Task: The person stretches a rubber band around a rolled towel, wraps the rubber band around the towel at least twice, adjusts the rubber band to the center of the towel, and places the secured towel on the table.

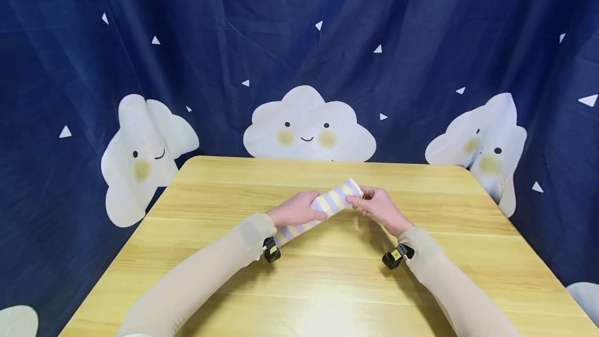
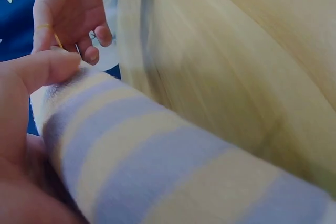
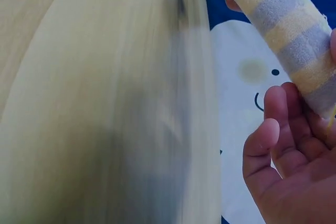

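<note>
Left hand [image 1: 297,209]: your fingers wrap the rolled striped cloth [image 1: 327,201] mid-length, steadying it above the surface [image 1: 327,285].
Right hand [image 1: 381,206]: you pinch a thin yellow rubber band [image 2: 52,34] at the roll's far end, positioned to slip over it.
Roll: tilted, lower end near your left sleeve [image 1: 210,269].
Backdrop: cloud-print curtain [image 1: 309,66].
</note>
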The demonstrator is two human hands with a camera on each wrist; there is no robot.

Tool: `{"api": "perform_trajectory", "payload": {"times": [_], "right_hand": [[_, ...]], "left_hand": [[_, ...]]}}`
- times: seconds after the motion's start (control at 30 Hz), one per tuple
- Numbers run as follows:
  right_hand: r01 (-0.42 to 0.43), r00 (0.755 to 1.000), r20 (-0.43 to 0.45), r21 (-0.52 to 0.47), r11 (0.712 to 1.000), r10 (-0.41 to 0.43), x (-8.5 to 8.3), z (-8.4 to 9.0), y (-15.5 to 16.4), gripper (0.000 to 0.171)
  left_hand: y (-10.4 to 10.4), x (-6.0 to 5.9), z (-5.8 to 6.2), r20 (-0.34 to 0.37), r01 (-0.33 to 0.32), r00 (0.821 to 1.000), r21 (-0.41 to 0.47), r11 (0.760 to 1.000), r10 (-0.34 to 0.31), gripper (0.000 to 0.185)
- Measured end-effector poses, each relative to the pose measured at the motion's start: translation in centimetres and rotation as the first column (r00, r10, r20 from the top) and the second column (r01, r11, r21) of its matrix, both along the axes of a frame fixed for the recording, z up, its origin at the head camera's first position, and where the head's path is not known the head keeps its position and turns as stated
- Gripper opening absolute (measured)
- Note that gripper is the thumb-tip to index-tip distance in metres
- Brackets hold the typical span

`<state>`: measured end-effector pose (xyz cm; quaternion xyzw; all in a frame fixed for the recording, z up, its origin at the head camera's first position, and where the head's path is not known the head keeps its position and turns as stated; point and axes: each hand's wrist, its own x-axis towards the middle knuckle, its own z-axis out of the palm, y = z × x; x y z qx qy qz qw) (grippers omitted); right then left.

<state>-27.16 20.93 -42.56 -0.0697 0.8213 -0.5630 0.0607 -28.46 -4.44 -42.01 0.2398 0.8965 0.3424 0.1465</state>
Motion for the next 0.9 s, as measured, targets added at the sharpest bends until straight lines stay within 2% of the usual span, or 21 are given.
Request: {"api": "perform_trajectory", "payload": {"times": [0.2,0.33,0.47,0.6,0.77,0.9], "right_hand": [[0.026,1.000,-0.003,0.005,1.000,-0.026,0.0,0.1,-0.2,0.058],[0.011,1.000,-0.004,-0.005,1.000,-0.011,-0.1,0.1,-0.3,0.056],[-0.037,0.999,-0.010,-0.006,0.999,0.037,0.1,0.4,-0.4,0.056],[-0.089,0.996,0.004,-0.003,0.996,0.089,0.2,0.9,-0.5,0.063],[-0.163,0.985,0.049,-0.045,0.986,0.165,-0.1,0.8,-0.3,0.073],[-0.192,0.979,0.064,-0.043,0.980,0.194,-0.2,0.8,-0.3,0.068]], "left_hand": [[1.2,-0.6,0.4,0.009,-0.017,1.000,0.031,0.999,0.016,0.053],[1.7,-0.7,0.7,0.000,-0.005,1.000,0.040,0.999,0.005,0.053],[2.0,-0.5,0.7,-0.053,0.039,0.998,0.003,0.999,-0.039,0.049],[2.1,-0.3,0.9,-0.119,0.085,0.989,-0.059,0.995,-0.091,0.047],[2.1,-0.1,1.1,-0.144,0.108,0.983,-0.068,0.992,-0.117,0.045],[2.0,-0.3,1.0,-0.143,0.133,0.980,-0.067,0.989,-0.141,0.042]]}}
